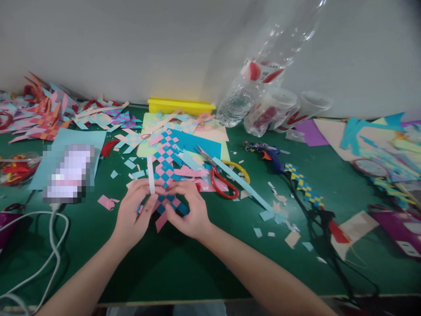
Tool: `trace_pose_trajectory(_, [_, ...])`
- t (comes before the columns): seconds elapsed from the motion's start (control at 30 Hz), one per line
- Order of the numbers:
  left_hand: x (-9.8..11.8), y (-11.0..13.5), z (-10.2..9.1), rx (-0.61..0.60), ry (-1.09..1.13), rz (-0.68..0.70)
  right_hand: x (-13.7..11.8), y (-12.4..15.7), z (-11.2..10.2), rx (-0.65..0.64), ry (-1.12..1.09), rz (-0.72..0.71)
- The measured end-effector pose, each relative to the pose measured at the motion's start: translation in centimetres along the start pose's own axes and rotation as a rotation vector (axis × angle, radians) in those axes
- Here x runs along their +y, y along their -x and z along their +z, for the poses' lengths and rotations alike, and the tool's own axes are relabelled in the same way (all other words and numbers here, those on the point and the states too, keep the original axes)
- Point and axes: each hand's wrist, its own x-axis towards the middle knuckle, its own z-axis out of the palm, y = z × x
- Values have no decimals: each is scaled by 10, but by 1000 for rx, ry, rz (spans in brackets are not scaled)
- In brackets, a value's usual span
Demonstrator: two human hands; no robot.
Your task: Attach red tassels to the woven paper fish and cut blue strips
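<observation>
A woven paper piece [166,169] of pink and blue strips lies on the green table [177,267] in front of me. My left hand [136,213] pinches its near end, thumb and fingers closed on the strips beside an upright white strip [151,175]. Closed on the same near end from the right side is my right hand [189,210]. Loose strip tails [161,221] stick out below my fingers. The exact strip under each fingertip is hidden.
Red-handled scissors [223,182] lie just right of the weave on sheets of coloured paper [194,145]. Behind them are a yellow box [180,105], clear plastic bottle [253,92] and cups [309,107]. Finished weaves [42,118] pile far left; white cable [52,245] near left; glue gun [268,153] right.
</observation>
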Motion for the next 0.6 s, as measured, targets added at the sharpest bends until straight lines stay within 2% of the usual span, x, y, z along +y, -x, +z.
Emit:
trace_pose_trajectory(0.17, [-3,0,3,-103,-172,31,-1,1,-5,49,-46,11])
trace_pose_trajectory(0.27, [-6,1,5,-152,-251,155,3,5,-4,44,-60,58])
trace_pose_trajectory(0.37, [-8,1,6,-172,-312,238,6,9,-1,99,-137,89])
trace_pose_trajectory(0.47, [-8,1,5,-195,-376,271,7,10,0,121,-230,100])
trace_pose_trajectory(0.6, [-8,2,4,-199,-401,254,5,7,0,77,-285,119])
